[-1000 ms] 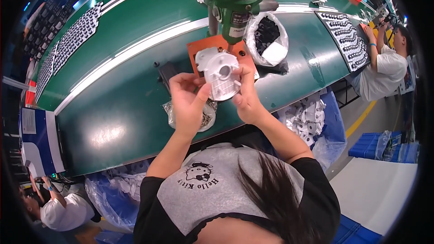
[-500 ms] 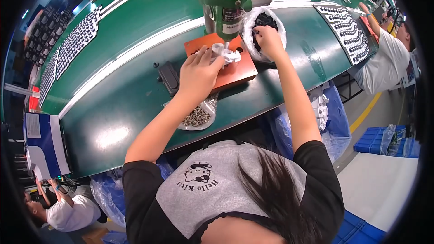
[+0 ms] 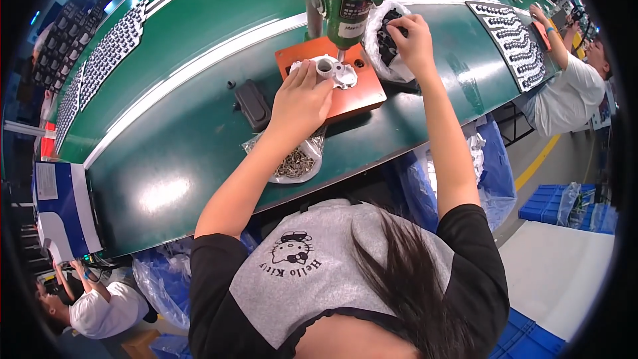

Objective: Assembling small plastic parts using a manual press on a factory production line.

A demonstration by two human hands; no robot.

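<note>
My left hand grips a white plastic housing with a round open collar, its fingers along the left side and the thumb near the collar. The housing lies on an orange block, under the tip of a green press. My right hand is raised at the right edge of a white bag of small black parts. Its thumb and fingertips are pinched together; whatever is between them is too small to make out.
A clear bag of small metal screws and a black box-shaped part lie left of the block. A tray of black-and-white parts stands to the right, near a co-worker. Blue-lined bins sit below the table edge.
My right hand has lifted out of the bag of black parts, up and to the right. My left hand stays on the housing, whose collar now shows more open. The view has shifted slightly.
</note>
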